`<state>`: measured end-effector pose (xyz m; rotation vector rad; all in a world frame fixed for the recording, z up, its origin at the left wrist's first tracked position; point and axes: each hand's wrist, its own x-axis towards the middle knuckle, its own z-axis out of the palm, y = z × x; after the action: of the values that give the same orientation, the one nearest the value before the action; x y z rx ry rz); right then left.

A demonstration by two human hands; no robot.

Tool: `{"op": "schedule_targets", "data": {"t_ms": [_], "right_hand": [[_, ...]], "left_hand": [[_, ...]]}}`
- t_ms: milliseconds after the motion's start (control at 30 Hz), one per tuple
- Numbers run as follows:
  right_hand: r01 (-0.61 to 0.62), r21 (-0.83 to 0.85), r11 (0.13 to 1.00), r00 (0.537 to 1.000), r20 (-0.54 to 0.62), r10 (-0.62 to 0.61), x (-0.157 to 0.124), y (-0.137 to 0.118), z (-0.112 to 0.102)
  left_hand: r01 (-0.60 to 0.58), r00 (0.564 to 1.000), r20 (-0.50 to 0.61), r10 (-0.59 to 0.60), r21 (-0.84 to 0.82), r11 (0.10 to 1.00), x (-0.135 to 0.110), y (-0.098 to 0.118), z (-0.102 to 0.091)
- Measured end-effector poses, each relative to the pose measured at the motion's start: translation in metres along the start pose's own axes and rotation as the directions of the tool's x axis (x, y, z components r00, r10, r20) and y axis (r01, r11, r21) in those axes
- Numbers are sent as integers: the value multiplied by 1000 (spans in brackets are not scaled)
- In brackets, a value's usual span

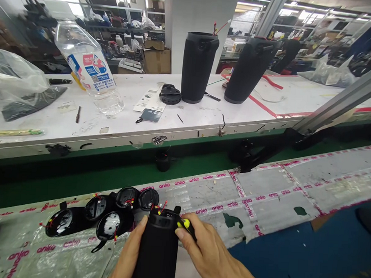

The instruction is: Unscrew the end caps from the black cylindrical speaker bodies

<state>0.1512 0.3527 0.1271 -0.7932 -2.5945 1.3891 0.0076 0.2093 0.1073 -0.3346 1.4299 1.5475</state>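
A black cylindrical speaker body stands between my hands at the bottom centre, with red and yellow wires sticking out of its top. My left hand is wrapped round its left side. My right hand grips its right side and also pinches a small tool with a yellow and black handle against the rim. Several round black speaker parts with coloured wires lie just left of the body on the taped plastic sheet.
A green conveyor belt runs across the middle. Beyond it, a white bench carries two more black speaker bodies, a round black cap, a clear plastic bottle, leaflets and plastic bags. A slanted metal rail crosses at right.
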Motion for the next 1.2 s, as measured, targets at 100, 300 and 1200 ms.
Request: {"op": "schedule_targets", "data": {"t_ms": [100,300,1200], "right_hand": [[-6,21,1000,1000,20,6,-3,-7,-9],[152,-89,984,988,18,-151,-1,-4,-18],[509,-768,389,846,364,-389,9,-1,-26]], "left_hand": [[-105,991,85,100,62,993,-4,-1,-6],[-192,953,271,139,180,965,0,-8,-18],[-388,904,318,284,335,859,-21,9,3]]}}
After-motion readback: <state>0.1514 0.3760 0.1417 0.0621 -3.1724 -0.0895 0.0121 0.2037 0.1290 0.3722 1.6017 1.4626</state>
